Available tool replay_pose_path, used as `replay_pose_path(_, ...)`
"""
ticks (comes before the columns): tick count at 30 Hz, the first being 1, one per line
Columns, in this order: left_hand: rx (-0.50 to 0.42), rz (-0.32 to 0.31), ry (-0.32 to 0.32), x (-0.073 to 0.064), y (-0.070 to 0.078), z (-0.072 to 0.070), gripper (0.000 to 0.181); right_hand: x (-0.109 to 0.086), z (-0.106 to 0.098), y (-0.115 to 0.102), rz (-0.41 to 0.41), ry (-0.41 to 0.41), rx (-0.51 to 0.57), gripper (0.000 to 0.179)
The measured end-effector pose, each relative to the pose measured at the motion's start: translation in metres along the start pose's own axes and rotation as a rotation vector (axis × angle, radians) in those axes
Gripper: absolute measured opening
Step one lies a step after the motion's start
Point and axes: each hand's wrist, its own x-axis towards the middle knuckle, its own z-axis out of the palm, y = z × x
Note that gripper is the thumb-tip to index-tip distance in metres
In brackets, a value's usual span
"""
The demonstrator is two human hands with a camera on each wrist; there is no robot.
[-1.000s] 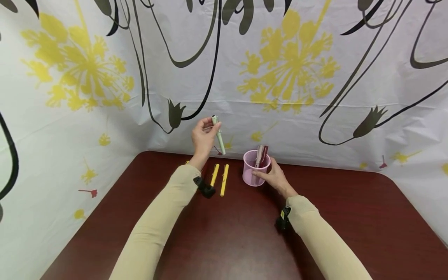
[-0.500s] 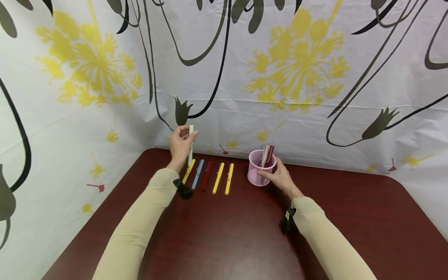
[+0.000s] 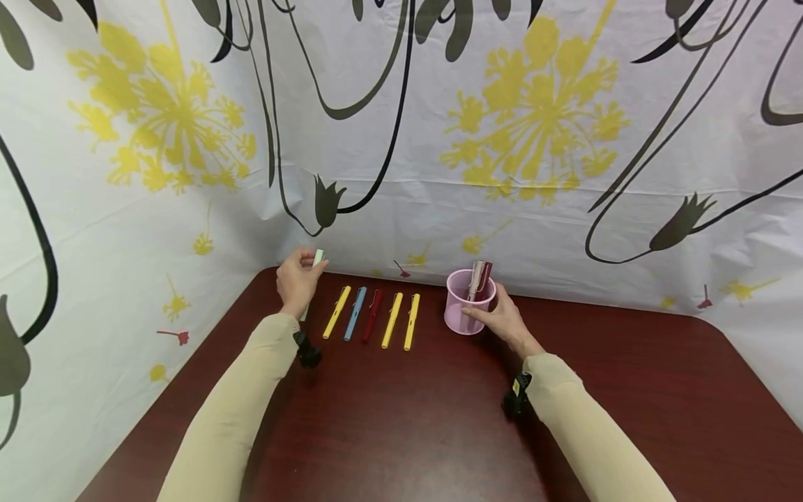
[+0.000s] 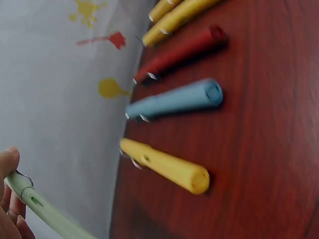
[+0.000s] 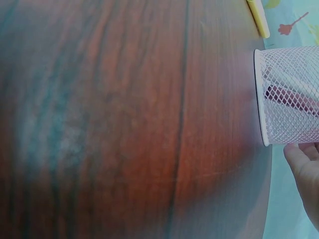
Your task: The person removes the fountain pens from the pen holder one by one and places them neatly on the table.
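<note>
At the back left of the table, my left hand [image 3: 297,282] pinches a light green pen [image 4: 50,214] near its clip end. The pen slants with its lower end towards the table; whether it touches cannot be told. To its right lie a yellow pen [image 3: 337,312], a blue pen [image 3: 355,314], a red pen [image 3: 371,316] and two more yellow pens [image 3: 392,321], side by side. My right hand [image 3: 507,324] grips a pink mesh pen cup [image 5: 289,119] from its right side. A pale pink pen [image 3: 475,280] and a dark red pen [image 3: 485,277] stand in the cup.
The dark red-brown table [image 3: 426,418] ends against a white patterned cloth [image 3: 389,153] at the back and left. The cup stands near the back edge, to the right of the pens.
My left hand has carried the green pen leftwards and down, past the row of pens, which now shows fully. The right hand stays on the cup.
</note>
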Motion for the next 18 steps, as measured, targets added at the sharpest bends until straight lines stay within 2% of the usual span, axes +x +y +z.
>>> replay_pose_path(10,0.193,0.002,-0.042,-0.001,-0.023,0.002,0.027,0.001,0.000,0.001,0.010,0.005,-0.011,0.081)
replay_pose_path(18,0.264,0.010,-0.065,-0.004,-0.032,0.008,0.027,0.001,0.000,0.001,0.002,0.003,-0.003,0.080)
